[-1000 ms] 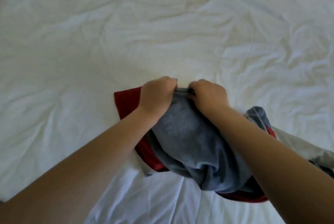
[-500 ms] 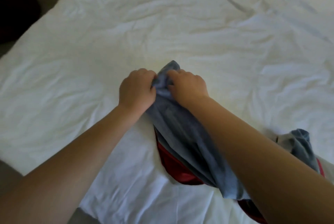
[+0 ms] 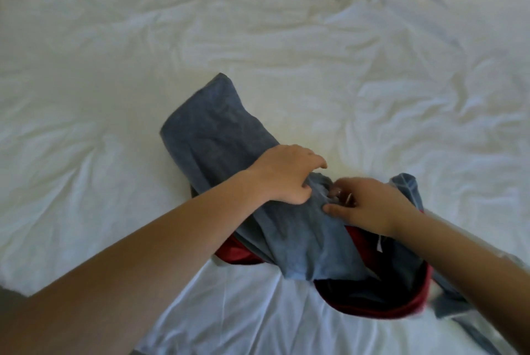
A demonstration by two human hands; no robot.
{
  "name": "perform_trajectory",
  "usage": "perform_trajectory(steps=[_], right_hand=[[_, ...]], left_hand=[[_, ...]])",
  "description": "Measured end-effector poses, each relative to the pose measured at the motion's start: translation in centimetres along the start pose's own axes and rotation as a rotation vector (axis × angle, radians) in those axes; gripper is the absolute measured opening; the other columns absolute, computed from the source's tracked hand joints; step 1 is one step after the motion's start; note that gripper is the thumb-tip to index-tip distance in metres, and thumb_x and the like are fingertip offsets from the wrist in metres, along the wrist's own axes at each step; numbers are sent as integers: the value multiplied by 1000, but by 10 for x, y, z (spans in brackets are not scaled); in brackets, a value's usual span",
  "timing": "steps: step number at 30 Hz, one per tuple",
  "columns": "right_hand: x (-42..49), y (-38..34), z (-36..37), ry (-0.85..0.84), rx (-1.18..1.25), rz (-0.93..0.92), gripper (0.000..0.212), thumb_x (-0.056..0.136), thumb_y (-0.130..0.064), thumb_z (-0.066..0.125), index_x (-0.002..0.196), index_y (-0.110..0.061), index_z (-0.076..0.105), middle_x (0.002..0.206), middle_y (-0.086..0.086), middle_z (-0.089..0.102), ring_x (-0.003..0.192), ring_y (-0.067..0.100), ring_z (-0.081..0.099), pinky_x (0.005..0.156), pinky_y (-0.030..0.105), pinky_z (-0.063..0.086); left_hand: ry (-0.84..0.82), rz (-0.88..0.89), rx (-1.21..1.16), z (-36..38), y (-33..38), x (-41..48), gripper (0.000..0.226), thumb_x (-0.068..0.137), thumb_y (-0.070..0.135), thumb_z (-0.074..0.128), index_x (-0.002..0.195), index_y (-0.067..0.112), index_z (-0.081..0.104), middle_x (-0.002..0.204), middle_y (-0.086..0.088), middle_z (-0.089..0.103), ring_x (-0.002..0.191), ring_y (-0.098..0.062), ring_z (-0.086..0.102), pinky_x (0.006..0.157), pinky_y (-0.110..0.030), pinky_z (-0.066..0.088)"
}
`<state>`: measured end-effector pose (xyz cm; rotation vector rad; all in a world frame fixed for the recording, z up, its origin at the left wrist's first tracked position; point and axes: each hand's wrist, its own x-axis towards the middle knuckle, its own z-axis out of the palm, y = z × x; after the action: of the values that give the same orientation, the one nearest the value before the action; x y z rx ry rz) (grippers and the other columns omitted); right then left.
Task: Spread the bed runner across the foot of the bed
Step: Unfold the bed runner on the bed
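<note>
Left grip (image 3: 286, 174): lay knuckles-up on the cloth, thumb pressed down on the near side and fingers curled over the far side, holding a raised fold of the bed runner (image 3: 218, 131) between them.
Right grip (image 3: 372, 205): pinched the same fold from the other side, the thumb (image 3: 329, 207) flat along the cloth and the fingertips bent in above it; narrow, closed on the fabric.
Between the grips: the two were near each other but apart, with a ridge of grey-blue cloth bunched up between them.
Bed runner, colour: grey-blue on the upper face, red lining (image 3: 238, 251) showing underneath.
Bed runner, far part: a folded band lay flat on the bed, running away from the left grip toward the upper left and ending in a rounded corner.
Bed runner, near part: lay crumpled in a heap under both wrists, with a red edge curving round its near side and a loose grey-blue end trailing off to the lower right.
Bed runner, place: lay on the near-middle part of the bed, mostly folded and bunched rather than spread out.
Forearms: both were bare and reached in from the bottom corners, the left forearm (image 3: 143, 254) crossing over the runner's near edge.
Bed (image 3: 114, 68): was covered by a white, heavily creased sheet filling almost the whole view.
Bed edge: showed at lower left, with darker floor (image 3: 10, 293) just beyond it.
</note>
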<state>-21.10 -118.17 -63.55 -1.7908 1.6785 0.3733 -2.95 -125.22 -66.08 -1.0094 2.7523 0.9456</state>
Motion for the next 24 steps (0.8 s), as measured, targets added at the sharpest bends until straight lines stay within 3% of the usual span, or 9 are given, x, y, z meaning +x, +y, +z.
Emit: perform_trajectory(steps=[4,7,12,16,20,24], right_hand=[[-3,5,3,40,55,-95,14,78,-45,66,84,-35,57,84,-14,60,80,8,58,69,28,47],[3,5,2,59,149,-130,9,81,-32,65,77,-36,58,76,-16,58,75,6,58,67,29,50],[10,5,-2,146,302,-126,13,83,-43,60,78,-31,60,76,-12,61,74,8,59,69,34,51],[8,8,-6,105,284,-194,25,75,-51,68,83,-29,62,77,-10,60,73,8,56,68,32,50],[6,11,-12,-11,254,-223,23,75,-45,72,79,-22,67,70,-10,62,69,9,58,68,32,51],[9,15,-26,-17,297,-234,16,76,-34,74,72,-30,60,68,-15,61,70,7,60,71,27,49]], left_hand=[[-8,53,47,9,10,-2,35,75,22,55,109,26,64,96,7,65,86,-17,61,67,-33,50],[46,71,74,6,5,-6,26,76,19,56,97,24,70,88,6,67,77,-15,61,65,-30,49],[166,44,121,-10,-3,-9,14,77,15,59,85,20,70,77,4,67,70,-17,60,69,-24,38],[255,-80,148,-22,-3,-12,12,80,13,57,85,18,67,77,2,67,71,-19,60,67,-27,41],[341,-206,176,-42,-7,-16,15,82,14,54,87,19,67,81,3,68,75,-18,62,66,-31,47],[360,-279,227,-54,-13,-18,16,83,14,52,88,19,66,83,2,68,76,-20,62,67,-34,47]])
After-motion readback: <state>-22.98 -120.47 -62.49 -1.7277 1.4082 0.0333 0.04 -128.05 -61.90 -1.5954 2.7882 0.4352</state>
